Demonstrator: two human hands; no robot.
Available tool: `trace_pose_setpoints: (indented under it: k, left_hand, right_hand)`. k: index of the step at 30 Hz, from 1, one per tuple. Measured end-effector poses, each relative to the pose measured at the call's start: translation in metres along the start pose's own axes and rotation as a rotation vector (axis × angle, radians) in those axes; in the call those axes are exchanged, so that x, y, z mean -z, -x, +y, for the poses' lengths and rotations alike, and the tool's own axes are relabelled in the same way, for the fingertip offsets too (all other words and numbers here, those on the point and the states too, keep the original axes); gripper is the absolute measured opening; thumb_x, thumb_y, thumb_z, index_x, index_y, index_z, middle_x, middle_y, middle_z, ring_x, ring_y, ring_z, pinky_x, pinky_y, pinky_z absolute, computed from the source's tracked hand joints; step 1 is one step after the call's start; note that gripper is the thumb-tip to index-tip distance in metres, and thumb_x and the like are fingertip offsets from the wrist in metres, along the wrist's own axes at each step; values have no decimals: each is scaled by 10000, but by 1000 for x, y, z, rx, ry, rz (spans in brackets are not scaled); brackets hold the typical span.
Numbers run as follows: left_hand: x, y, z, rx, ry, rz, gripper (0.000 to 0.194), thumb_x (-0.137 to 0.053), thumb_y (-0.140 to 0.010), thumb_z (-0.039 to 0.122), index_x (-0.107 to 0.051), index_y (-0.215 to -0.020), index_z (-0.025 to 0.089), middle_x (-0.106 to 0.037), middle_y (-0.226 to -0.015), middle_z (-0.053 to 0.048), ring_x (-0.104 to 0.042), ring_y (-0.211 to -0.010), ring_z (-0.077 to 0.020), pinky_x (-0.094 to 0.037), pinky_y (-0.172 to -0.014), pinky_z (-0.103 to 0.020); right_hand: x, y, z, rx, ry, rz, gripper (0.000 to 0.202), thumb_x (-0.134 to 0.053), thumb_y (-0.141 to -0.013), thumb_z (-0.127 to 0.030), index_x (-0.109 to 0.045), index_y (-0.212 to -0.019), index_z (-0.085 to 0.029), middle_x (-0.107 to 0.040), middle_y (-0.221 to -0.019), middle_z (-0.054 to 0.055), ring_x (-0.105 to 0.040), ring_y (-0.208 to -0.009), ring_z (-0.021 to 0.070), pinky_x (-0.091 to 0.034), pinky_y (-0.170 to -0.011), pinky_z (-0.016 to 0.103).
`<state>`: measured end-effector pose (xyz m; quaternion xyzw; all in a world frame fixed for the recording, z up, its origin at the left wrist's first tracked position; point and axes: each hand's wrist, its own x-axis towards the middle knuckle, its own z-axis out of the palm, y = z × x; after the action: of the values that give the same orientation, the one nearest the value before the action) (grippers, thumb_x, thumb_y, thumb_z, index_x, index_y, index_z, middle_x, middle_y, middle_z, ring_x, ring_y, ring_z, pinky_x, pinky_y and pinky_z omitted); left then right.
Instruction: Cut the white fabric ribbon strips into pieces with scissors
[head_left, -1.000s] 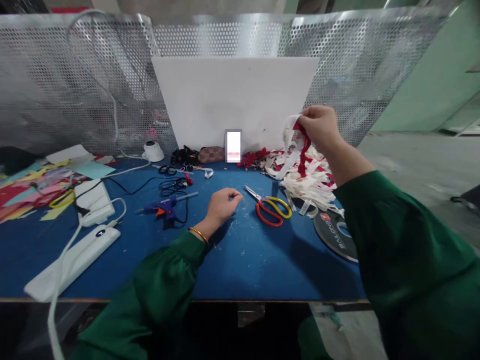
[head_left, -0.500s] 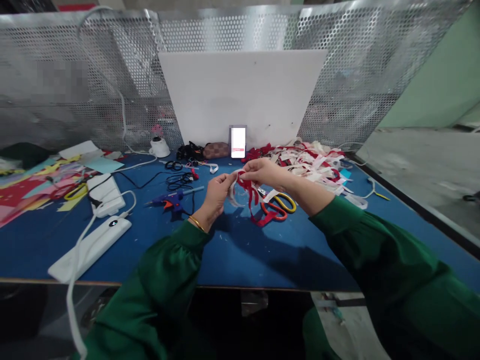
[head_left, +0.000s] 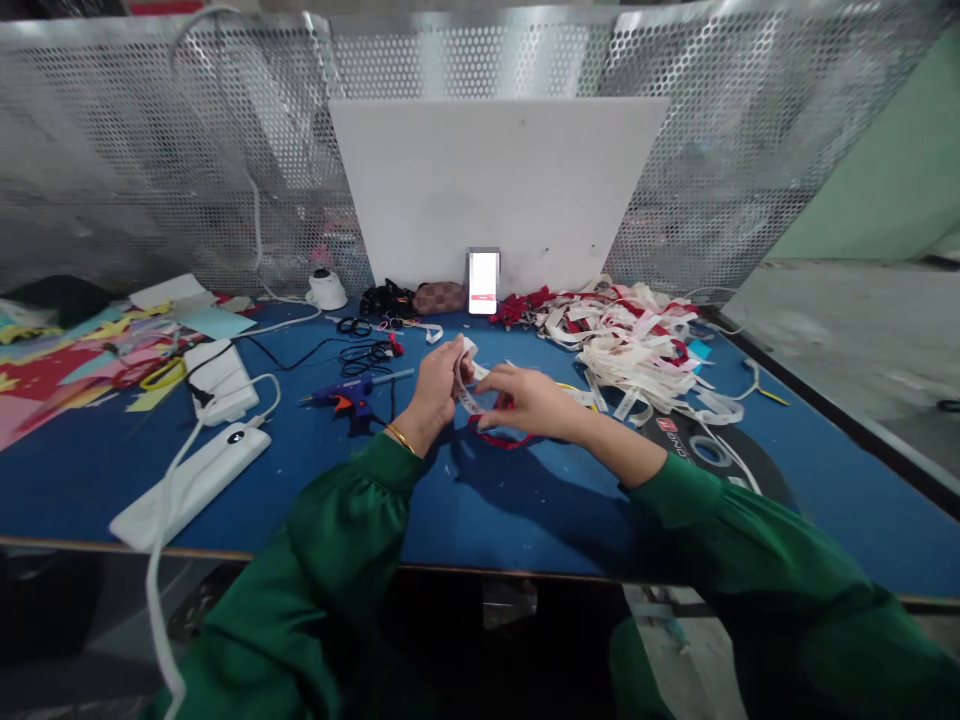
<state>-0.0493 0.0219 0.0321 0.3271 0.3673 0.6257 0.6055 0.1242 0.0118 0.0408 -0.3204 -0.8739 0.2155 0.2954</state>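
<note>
My left hand (head_left: 435, 388) is closed round a white ribbon (head_left: 466, 392) with small dark print, which loops up over its fingertips. Close on its right, my right hand (head_left: 534, 402) has thumb and fingers bent round the ribbon's red part (head_left: 504, 440), whose loop hangs low by the blue tabletop. The exact grip between the fingers is partly hidden. Behind my right hand, a yellow handle (head_left: 577, 396) of the scissors shows; the rest is covered.
A heap of white and red ribbons (head_left: 637, 340) lies at the right back, near a roll of tape (head_left: 710, 452). To the left are a blue glue gun (head_left: 352, 393), white power strips (head_left: 191, 485) with cables, and coloured sheets (head_left: 82, 365). A lit phone (head_left: 483, 282) stands against the white board (head_left: 495, 190).
My right hand has moved lower and slightly right, away from my left hand. The white ribbon now loops up from my left hand, and the red part has dropped lower. The view has shifted slightly.
</note>
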Motion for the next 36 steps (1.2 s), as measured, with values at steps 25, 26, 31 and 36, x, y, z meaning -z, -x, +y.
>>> trace_pose_setpoints:
  k: [25, 26, 31, 36]
  left_hand:
    - [3, 5, 8, 2, -383, -148, 256, -809, -711, 374, -688, -720, 148, -401, -480, 70, -232, -400, -37, -123, -434, -225]
    - [1, 8, 8, -12, -434, -209, 264, -806, -711, 386, -692, -704, 148, -417, -489, 61, -250, -416, -42, -141, -444, -226]
    - [-5, 21, 16, -69, -615, -493, 328, -776, -727, 453, -702, -655, 143, -497, -533, 22, -327, -479, -69, -214, -481, -233]
    - [6, 14, 26, -88, -672, -468, 289, -768, -742, 442, -721, -683, 163, -437, -506, 30, -304, -464, -75, -175, -458, -226]
  right_hand:
    - [96, 48, 99, -716, 702, 537, 490, -682, -844, -294, -628, -1235, -4, -543, -1343, 392, -598, -1168, 469, -425, -944, 582]
    - [86, 43, 87, -618, 572, 519, 451, -668, -862, -344, -653, -1202, -47, -590, -1318, 336, -608, -1168, 432, -435, -960, 562]
    - [23, 16, 18, -173, -394, 106, 398, -530, -935, -555, -692, -1059, -213, -735, -955, 61, -673, -963, 221, -514, -885, 361]
    - [16, 19, 6, -351, -708, 13, 423, -687, -809, -588, -585, -690, -195, -497, -518, -54, -405, -461, 94, -311, -461, 229]
